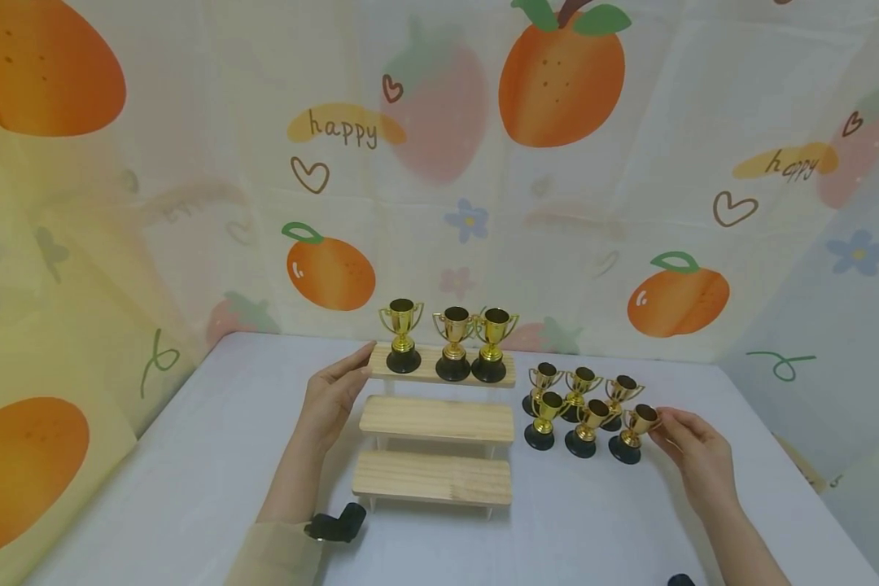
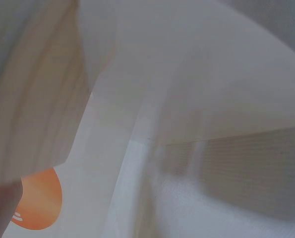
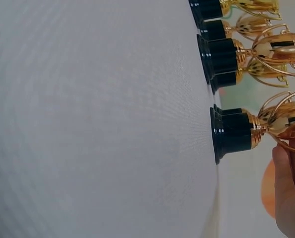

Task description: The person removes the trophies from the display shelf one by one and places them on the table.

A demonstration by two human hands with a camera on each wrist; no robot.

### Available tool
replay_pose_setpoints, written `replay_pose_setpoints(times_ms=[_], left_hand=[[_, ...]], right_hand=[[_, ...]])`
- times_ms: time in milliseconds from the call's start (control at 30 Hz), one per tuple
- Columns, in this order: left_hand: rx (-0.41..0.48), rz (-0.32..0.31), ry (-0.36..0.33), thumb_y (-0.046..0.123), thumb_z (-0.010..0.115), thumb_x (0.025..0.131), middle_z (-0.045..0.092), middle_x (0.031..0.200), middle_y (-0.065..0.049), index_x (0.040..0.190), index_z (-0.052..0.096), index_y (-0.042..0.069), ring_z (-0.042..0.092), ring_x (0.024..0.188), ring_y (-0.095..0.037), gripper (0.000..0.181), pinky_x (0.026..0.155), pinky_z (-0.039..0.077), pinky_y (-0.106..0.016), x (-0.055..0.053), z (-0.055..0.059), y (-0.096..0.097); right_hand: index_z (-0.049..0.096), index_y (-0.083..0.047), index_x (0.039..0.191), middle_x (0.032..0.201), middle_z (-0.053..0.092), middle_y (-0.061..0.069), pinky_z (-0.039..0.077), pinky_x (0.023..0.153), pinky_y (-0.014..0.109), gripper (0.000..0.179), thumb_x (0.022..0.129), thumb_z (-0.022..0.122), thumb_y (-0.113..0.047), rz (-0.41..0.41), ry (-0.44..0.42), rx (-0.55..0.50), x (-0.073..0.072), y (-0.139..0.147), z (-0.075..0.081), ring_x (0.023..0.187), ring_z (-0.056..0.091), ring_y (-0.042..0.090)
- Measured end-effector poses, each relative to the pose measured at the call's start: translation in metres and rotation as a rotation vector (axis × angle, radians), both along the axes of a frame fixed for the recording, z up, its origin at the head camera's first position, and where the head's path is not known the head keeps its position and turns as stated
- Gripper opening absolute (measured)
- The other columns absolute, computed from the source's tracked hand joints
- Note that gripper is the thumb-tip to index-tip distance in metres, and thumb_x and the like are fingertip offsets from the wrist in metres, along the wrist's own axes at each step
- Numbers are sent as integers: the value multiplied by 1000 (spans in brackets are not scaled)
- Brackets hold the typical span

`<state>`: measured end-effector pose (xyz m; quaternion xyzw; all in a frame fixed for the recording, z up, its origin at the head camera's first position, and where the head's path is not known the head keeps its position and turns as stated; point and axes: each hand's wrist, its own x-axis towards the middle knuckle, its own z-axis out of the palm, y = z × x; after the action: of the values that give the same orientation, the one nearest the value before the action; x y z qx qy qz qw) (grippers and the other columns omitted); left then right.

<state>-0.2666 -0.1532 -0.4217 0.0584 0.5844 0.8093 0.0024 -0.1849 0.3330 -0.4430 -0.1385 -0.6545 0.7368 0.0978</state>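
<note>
Your left fingers (image 1: 352, 360) grip the wooden stand (image 1: 435, 419) near the back edge of the table (image 1: 593, 529), likely steadying it, while your right fingers (image 1: 684, 419), nearly closed, pinch the trophy (image 1: 639, 423) nearest the right edge.

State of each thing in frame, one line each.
Left hand: holding left end of top tier
Right hand: pinching front-right trophy
Front-right trophy: pinched; lifted or not, can't tell
Five trophies beside it: upright on table
Three trophies on top tier: upright
Wooden stand: standing on table
</note>
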Motion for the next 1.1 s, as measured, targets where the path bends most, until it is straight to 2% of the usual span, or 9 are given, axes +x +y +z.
replay_pose_setpoints(times_ms=[200, 433, 533, 600, 767, 833, 967, 1100], left_hand=[[4, 5, 3, 1, 60, 94, 69, 124, 17, 142, 45, -6, 56, 132, -8, 50, 107, 48, -13, 0, 0, 0], [-4, 3, 10, 1, 59, 95, 68, 125, 17, 142, 44, -7, 59, 124, -1, 50, 108, 47, -13, 0, 0, 0], [1, 4, 11, 1, 59, 95, 68, 126, 15, 142, 45, -6, 60, 123, 0, 50, 108, 47, -14, 0, 0, 1], [0, -1, 16, 2, 59, 95, 67, 129, 13, 142, 45, -6, 59, 125, -1, 50, 108, 47, -14, 1, 0, 1], [1, -12, 27, 2, 60, 95, 64, 135, 8, 142, 43, -8, 56, 131, -6, 51, 107, 48, -13, 1, -2, 0], [12, -8, 22, 1, 60, 94, 65, 134, 8, 142, 44, -8, 56, 131, -7, 51, 107, 48, -13, 0, -2, 0], [7, -4, 27, 2, 60, 94, 66, 132, 11, 142, 44, -8, 58, 127, -3, 51, 107, 48, -13, 1, 0, 1], [14, -1, 23, 1, 59, 94, 68, 126, 15, 142, 44, -8, 60, 124, 0, 51, 107, 48, -13, 1, 0, 1]], right_hand=[[69, -26, 94, 89, 67, -20, 60, 80, 12, 13, 99, 57, -29, -31, -50, 15, -1, -1, 1, 85, 66, -6], [69, -26, 99, 89, 66, -23, 59, 79, 9, 19, 103, 50, -31, -55, -83, 61, -1, -2, 3, 85, 65, -8], [67, -21, 104, 90, 65, -25, 57, 78, 6, 20, 103, 49, -29, -104, -80, 84, -2, -3, 5, 87, 63, -9], [65, -17, 106, 90, 65, -25, 56, 78, 4, 20, 103, 49, -28, -169, -71, 84, -3, -5, 7, 88, 62, -10], [63, -13, 110, 94, 65, -21, 54, 76, 0, 19, 101, 55, -28, -351, 2, 54, -5, -7, 14, 91, 63, -9], [64, -14, 112, 96, 65, -19, 53, 76, -1, 20, 99, 58, -28, -396, 38, 36, -6, -9, 18, 93, 63, -7], [66, -15, 114, 101, 66, -16, 53, 77, -1, 22, 97, 61, -27, -445, 107, -4, -9, -14, 29, 98, 63, -3], [68, -12, 115, 99, 68, -16, 53, 78, -1, 23, 96, 64, -23, -463, 186, 22, -12, -26, 37, 95, 64, -2]])
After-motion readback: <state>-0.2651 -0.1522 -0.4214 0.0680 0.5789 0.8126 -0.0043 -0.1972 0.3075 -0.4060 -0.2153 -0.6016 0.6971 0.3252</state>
